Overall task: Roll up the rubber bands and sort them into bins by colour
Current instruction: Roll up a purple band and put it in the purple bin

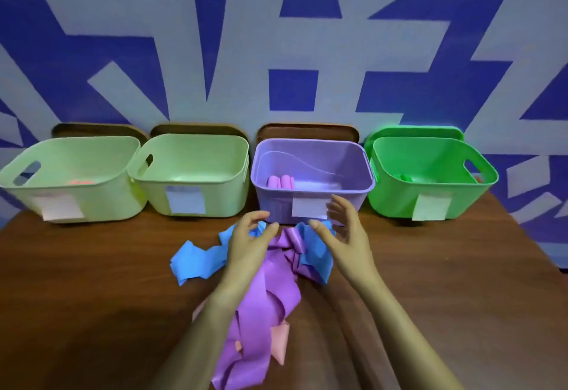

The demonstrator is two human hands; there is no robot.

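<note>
While the left grip (249, 245) and the right grip (342, 233) are hovering side by side over the tangle, both are hanging loosely curled and seem to be holding nothing (the left one's fingertips are nearly meeting its thumb, yet no band is showing between them). The purple bands (270, 303) are lying on the surface (92, 282) directly below and between the two grips. Their long run is stretching from just in front of the purple bin (273, 202) back toward the person and passing under the left forearm. The blue bands (196, 260) are spreading out to both sides, and a pink band (281, 343) is peeking out lower down.

The left grip is sitting nearer the bulk of the purple, so the pick-up is probably calling for a straight drop rather than a reach.

The near end of the purple run is being cut off by the bottom edge. The left wrist is covering the spot where blue and purple cross, so the bands cannot be counted. The bin labels are too blurred to read.
</note>
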